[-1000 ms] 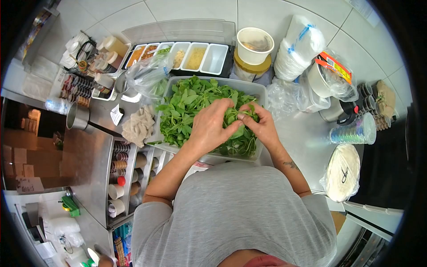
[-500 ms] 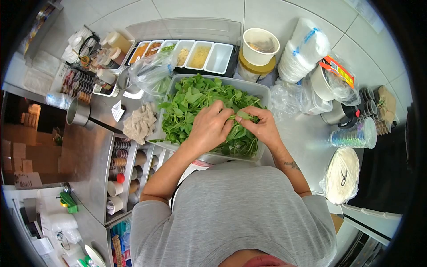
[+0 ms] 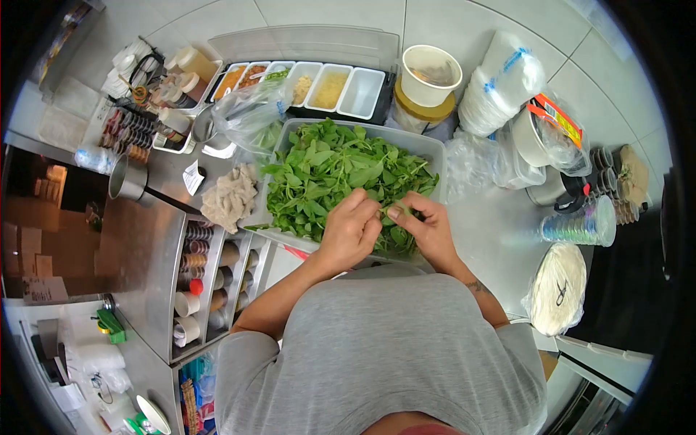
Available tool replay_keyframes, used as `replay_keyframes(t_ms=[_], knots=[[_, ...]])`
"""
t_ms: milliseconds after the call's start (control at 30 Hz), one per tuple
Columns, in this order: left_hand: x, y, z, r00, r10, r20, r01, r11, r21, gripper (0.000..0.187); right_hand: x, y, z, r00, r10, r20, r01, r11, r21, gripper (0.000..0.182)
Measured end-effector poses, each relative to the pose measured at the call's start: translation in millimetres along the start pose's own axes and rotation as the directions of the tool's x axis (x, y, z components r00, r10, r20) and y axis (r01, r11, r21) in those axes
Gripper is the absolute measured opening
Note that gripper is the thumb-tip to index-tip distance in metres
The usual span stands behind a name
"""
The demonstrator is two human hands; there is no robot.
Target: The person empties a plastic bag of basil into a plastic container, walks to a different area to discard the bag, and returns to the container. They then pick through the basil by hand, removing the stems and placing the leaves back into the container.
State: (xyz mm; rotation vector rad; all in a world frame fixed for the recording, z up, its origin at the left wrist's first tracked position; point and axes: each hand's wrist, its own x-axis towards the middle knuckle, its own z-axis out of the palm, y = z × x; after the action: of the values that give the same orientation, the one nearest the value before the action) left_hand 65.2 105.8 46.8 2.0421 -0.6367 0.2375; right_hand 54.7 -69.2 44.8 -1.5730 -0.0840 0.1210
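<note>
A translucent plastic tub [image 3: 439,161] heaped with leafy green herbs [image 3: 330,163] stands on the counter before me. Over its near side, my left hand [image 3: 346,230] is closed, thumb and fingers pinched on a thin green herb stem [image 3: 385,209]. Close beside it, my right hand [image 3: 428,228] pinches the same stem between thumb and forefinger. Dark leaves show just past the right fingers. The fingertips of both hands nearly meet; the stem's ends are partly hidden by them.
Behind the tub is a condiment box with white trays [image 3: 360,93]. A crumpled cloth [image 3: 230,198] and a saucepan [image 3: 129,179] lie to the left. A white tub [image 3: 431,75], plastic bags [image 3: 464,163], stacked lids [image 3: 583,221] and a bagged pale round item [image 3: 557,288] stand to the right.
Both hands have drawn back toward my body, to the near edge of the tub, still pinched together. More of the herb pile's middle shows now.
</note>
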Motion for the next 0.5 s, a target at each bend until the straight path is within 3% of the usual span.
replay_keyframes(t_ms=[100, 200, 267, 300, 333, 433, 467, 500], knots=[[8, 9, -9, 0.973, 0.23, 0.018, -0.223, 0.917, 0.331, 0.007, -3, -4, 7, 0.984, -0.172, -0.038, 0.166, 0.979, -0.115, 0.005], [4, -25, -21, 0.999, -0.039, 0.001, 0.036, 0.921, 0.389, 0.003, -8, -11, -11, 0.929, -0.367, -0.053, 0.342, 0.903, -0.26, 0.005], [4, -43, -57, 0.965, -0.261, 0.003, 0.261, 0.964, 0.044, 0.008, -3, -26, -27, 0.938, -0.327, 0.119, 0.348, 0.877, -0.332, 0.007], [0, -55, -72, 0.971, -0.228, -0.069, 0.226, 0.974, -0.034, 0.009, 0, -29, -35, 0.935, -0.297, 0.192, 0.349, 0.864, -0.364, 0.008], [0, -58, -91, 0.985, -0.113, -0.129, 0.116, 0.993, 0.013, 0.008, 4, -22, -46, 0.888, -0.123, 0.443, 0.334, 0.835, -0.438, 0.027], [-1, -53, -118, 0.925, -0.339, -0.174, 0.348, 0.937, 0.028, 0.011, -4, -3, -37, 0.817, 0.03, 0.575, 0.461, 0.564, -0.685, 0.057], [-4, -57, -120, 0.892, -0.426, -0.151, 0.441, 0.893, 0.09, 0.012, -2, -4, -36, 0.782, 0.151, 0.605, 0.42, 0.588, -0.691, 0.076], [-5, -59, -122, 0.851, -0.508, -0.132, 0.524, 0.838, 0.152, 0.013, 2, -10, -33, 0.786, 0.096, 0.61, 0.436, 0.612, -0.659, 0.073]])
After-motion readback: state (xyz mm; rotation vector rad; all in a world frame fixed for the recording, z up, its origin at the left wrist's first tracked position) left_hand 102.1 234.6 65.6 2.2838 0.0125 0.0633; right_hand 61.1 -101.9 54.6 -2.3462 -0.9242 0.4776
